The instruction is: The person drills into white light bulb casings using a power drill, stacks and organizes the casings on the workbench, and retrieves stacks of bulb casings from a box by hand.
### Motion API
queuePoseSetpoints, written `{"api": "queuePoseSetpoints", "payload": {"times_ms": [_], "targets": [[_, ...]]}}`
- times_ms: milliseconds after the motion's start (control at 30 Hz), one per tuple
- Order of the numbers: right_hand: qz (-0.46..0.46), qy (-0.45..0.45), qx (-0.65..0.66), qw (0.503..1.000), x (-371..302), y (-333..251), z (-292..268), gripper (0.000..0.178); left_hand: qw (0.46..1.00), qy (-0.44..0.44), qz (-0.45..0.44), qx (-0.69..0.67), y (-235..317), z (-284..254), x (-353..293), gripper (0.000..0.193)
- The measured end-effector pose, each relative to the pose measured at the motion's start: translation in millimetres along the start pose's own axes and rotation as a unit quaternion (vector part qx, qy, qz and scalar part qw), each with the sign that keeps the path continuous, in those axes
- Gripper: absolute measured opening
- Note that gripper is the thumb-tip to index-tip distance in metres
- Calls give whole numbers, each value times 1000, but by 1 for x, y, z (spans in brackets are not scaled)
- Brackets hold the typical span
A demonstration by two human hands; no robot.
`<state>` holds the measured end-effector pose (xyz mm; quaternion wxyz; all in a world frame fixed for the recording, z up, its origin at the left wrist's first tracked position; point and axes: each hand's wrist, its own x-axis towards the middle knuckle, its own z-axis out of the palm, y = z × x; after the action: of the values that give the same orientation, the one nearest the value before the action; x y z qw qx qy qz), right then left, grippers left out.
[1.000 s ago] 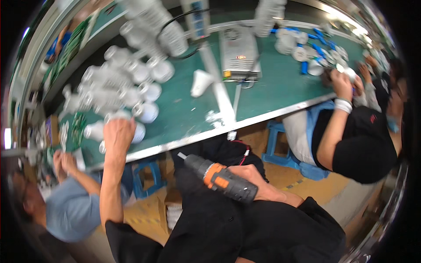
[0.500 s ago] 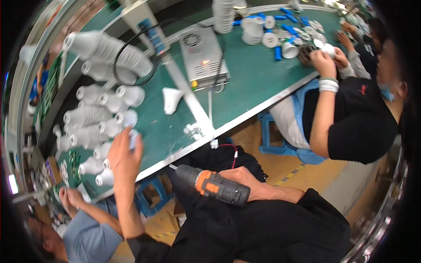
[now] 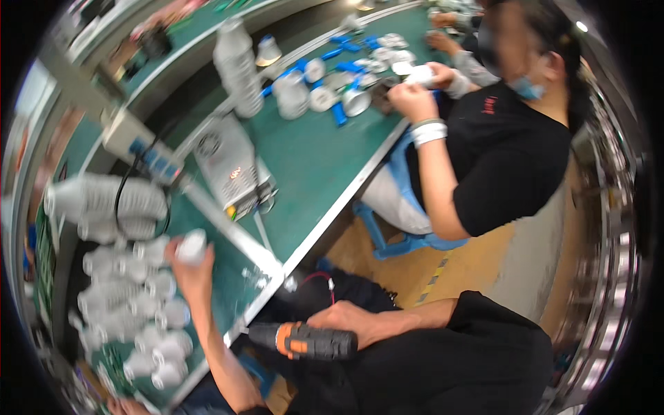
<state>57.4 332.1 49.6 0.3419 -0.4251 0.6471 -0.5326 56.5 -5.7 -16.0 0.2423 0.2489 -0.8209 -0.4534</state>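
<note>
- From my remote seat I see a green-topped workbench [image 3: 311, 155], its pale metal front edge [image 3: 344, 198] slanting from one o'clock down to seven.
- At eight, rows of white plastic funnel-shaped cups [image 3: 142, 304] crowd the bench.
- I see the left hand [image 3: 194, 278] between eight and nine, above the bench, fingers closed around a single white plastic cup [image 3: 191, 245].
- A silver metal power box [image 3: 232, 162] sits at ten; green surface stretches from it to the edge.
- At six, outside the edge, the right hand [image 3: 344, 319] grips a black-and-orange power drill [image 3: 304, 341], tip beside the edge.
- A seated co-worker [image 3: 515, 155] fills two o'clock; yellow floor [image 3: 401, 268] shows at four.
</note>
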Motion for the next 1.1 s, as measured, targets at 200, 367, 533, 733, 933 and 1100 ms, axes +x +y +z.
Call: {"api": "queuePoseSetpoints", "payload": {"times_ms": [200,367,533,733,933,1100], "targets": [[32,43,-14,998,-5,-9,0,21,968,7,-173,-179,12,-50,-74,67],[39,12,9,999,-1,-8,6,22,907,31,-145,-395,17,-53,-143,66],[9,-17,2,1000,7,-14,2,28,712,168,-255,-632,34,-50,-161,74],[39,-11,-7,999,11,-27,5,23,758,231,-205,-574,42,-13,-148,58],[41,-89,-44,994,16,-28,11,20,719,242,-187,-624,40,-23,-160,72],[28,-78,-51,995,15,-28,15,21,740,266,-186,-589,40,-20,-163,65]]}}
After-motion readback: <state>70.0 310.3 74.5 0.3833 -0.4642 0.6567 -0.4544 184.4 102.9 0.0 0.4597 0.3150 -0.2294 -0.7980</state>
